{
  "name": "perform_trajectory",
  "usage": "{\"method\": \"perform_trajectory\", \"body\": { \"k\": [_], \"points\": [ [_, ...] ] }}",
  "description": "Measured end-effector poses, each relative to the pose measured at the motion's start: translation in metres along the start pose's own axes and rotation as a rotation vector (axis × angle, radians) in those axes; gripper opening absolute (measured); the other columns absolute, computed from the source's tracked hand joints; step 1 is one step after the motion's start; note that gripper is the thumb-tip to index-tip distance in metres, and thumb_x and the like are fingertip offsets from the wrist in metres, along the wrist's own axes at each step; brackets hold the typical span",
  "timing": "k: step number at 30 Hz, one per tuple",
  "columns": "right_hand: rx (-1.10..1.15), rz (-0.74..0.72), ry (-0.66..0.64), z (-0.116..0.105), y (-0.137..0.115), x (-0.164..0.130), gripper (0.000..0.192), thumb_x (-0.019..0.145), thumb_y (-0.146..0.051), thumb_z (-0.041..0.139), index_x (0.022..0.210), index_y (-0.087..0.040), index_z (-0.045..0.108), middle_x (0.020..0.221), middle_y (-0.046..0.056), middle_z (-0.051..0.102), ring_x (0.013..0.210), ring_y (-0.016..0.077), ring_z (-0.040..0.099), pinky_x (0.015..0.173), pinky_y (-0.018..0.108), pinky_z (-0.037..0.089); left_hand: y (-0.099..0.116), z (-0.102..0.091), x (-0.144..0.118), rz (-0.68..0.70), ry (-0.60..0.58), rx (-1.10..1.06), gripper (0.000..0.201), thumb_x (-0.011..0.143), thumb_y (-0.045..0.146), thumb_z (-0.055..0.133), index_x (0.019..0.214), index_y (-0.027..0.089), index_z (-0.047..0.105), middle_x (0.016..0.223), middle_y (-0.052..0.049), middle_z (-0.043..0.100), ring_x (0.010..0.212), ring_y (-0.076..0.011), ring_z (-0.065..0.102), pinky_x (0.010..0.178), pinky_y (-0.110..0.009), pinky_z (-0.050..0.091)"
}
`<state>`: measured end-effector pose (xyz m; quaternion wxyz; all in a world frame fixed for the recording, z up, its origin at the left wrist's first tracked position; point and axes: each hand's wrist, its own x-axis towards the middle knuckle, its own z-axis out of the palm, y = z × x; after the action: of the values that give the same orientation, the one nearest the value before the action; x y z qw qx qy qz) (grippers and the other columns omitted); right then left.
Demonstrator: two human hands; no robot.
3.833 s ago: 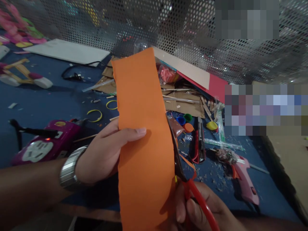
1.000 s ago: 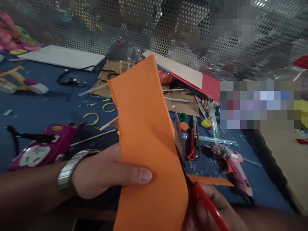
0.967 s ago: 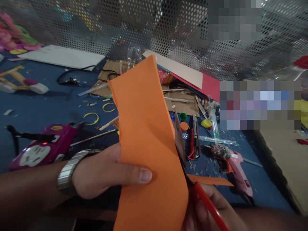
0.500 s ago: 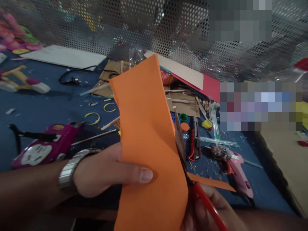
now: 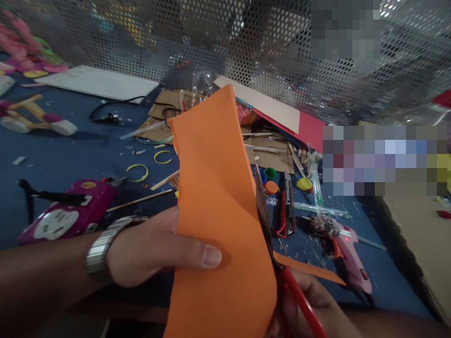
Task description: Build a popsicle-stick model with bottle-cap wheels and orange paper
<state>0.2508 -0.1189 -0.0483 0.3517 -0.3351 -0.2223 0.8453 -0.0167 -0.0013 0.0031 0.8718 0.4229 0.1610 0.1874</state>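
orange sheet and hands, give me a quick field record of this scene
left hand: holds orange sheet upright, thumb across its front
right hand: grips red-handled scissors
scissors: blades along the sheet's right edge
strip: thin orange offcut, sticks out to the right by the scissors
watch: metal band on left wrist
floor: blue, littered with scraps
nearby: pink glue gun, red cutter, purple power strip

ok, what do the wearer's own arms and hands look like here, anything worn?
Both hands bare, no gloves. Left hand has a silver metal link-band wristwatch at the wrist; forearm bare, no sleeve in view. Right hand shows no ring or band; its forearm is bare too. Short trimmed thumbnail on the left.
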Motion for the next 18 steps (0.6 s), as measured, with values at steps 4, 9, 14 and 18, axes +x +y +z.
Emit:
{"method": "perform_trajectory", "body": {
  "k": [4,9,14,18],
  "points": [
    [-0.045,-0.051,-0.069,0.000,-0.002,0.000,0.037,0.095,-0.055,0.082,0.084,-0.020,0.077,0.064,-0.002,0.062,0.071,0.0094,0.066,0.071,0.016,0.052,0.002,0.003,0.001,0.081,0.055,-0.098,0.039,0.097,0.037,0.077,0.134,0.025,0.080,0.114,-0.003,0.087,0.116,-0.0280,0.082,0.097,-0.031,0.066],
    [-0.066,-0.058,-0.087,0.003,-0.006,0.004,0.041,0.096,-0.055,0.081,0.079,-0.018,0.072,0.061,-0.004,0.053,0.067,0.0076,0.060,0.065,0.014,0.046,0.007,0.009,0.010,0.269,0.237,-0.190,0.034,0.096,0.044,0.081,0.122,0.023,0.082,0.116,0.001,0.087,0.109,-0.0240,0.084,0.091,-0.028,0.068],
    [-0.062,-0.038,-0.048,0.003,-0.002,0.003,0.047,0.095,-0.058,0.080,0.073,-0.018,0.069,0.063,-0.001,0.058,0.068,0.0091,0.061,0.062,0.016,0.044,0.010,0.010,0.015,0.357,0.395,-0.138,0.041,0.091,0.044,0.087,0.122,0.020,0.078,0.121,-0.002,0.085,0.116,-0.0308,0.082,0.096,-0.038,0.070],
    [-0.054,0.003,-0.079,0.001,-0.004,0.002,0.039,0.094,-0.055,0.082,0.080,-0.019,0.072,0.068,0.001,0.063,0.071,0.0115,0.064,0.065,0.020,0.047,0.003,0.004,0.010,0.329,0.528,-0.076,0.035,0.090,0.042,0.087,0.114,0.017,0.079,0.101,-0.001,0.088,0.089,-0.0274,0.087,0.074,-0.033,0.072]
  ]
}}
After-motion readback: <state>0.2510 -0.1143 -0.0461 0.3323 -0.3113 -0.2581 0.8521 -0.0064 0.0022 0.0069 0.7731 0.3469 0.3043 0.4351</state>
